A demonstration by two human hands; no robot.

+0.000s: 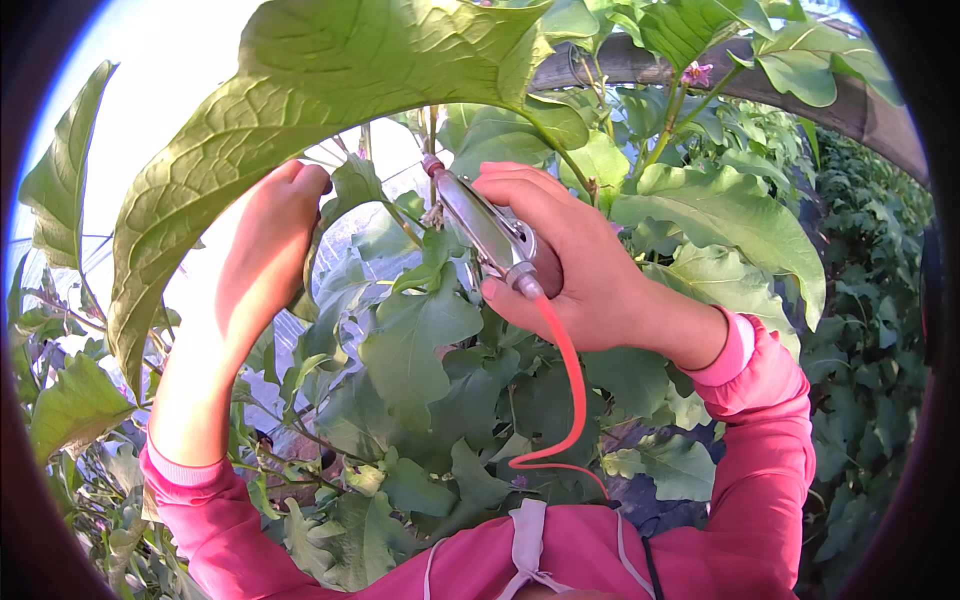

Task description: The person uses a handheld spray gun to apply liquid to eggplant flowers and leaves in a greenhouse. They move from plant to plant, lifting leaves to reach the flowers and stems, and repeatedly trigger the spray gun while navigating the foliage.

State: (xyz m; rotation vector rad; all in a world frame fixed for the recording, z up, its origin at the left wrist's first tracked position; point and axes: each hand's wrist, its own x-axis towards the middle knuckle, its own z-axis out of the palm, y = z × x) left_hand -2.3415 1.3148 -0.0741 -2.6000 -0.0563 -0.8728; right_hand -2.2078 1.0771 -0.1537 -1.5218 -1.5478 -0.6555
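My right hand (562, 255) is wrapped around a metal hand sprayer (484, 221), its narrow nozzle pointing up and left beside an upright plant stem (431, 135). From the sprayer's lower end a thin red hose (574, 382) curves down towards my chest. My left hand (281, 202) is raised on the left, fingers curled in, next to a small curled leaf (354, 184); whether it holds something cannot be told. A large leaf (315, 97) arches over both hands and partly covers the left one.
Broad-leaved plants, which look like eggplants, surround my arms, with a pink flower (697, 73) at the upper right. A thick curved beam (855, 97) crosses behind them. More foliage (862, 315) stands at the far right, and pale plastic sheeting (285, 352) shows between the leaves.
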